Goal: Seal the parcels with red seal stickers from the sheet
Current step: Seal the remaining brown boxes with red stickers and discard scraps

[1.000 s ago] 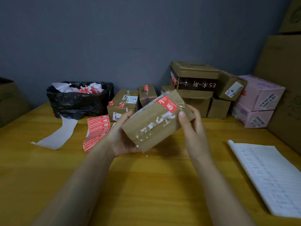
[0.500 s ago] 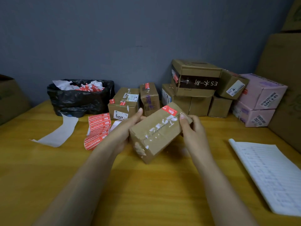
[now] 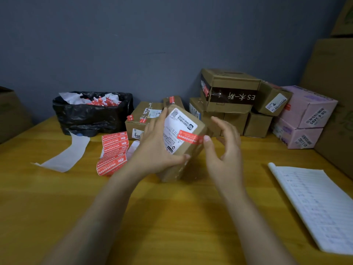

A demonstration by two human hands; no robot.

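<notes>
My left hand (image 3: 158, 148) grips a small brown parcel (image 3: 186, 148) tilted on end above the wooden table (image 3: 172, 217). Its white shipping label faces me, and a red seal sticker (image 3: 188, 138) wraps over its right edge. My right hand (image 3: 223, 150) hovers just right of the parcel, fingers loosely spread; its thumb tip is at the sticker's end. A folded sheet of red seal stickers (image 3: 112, 153) lies on the table left of my left hand.
A black-lined bin (image 3: 91, 113) with torn backing paper stands at the back left, a white paper strip (image 3: 65, 155) before it. Stacked brown boxes (image 3: 229, 96) and pink boxes (image 3: 305, 115) line the back right. A lined notebook (image 3: 321, 205) lies at the right.
The parcel has been turned over: its taped side faced me before, now the label side does. My right hand has let go and drawn back slightly to the right.
</notes>
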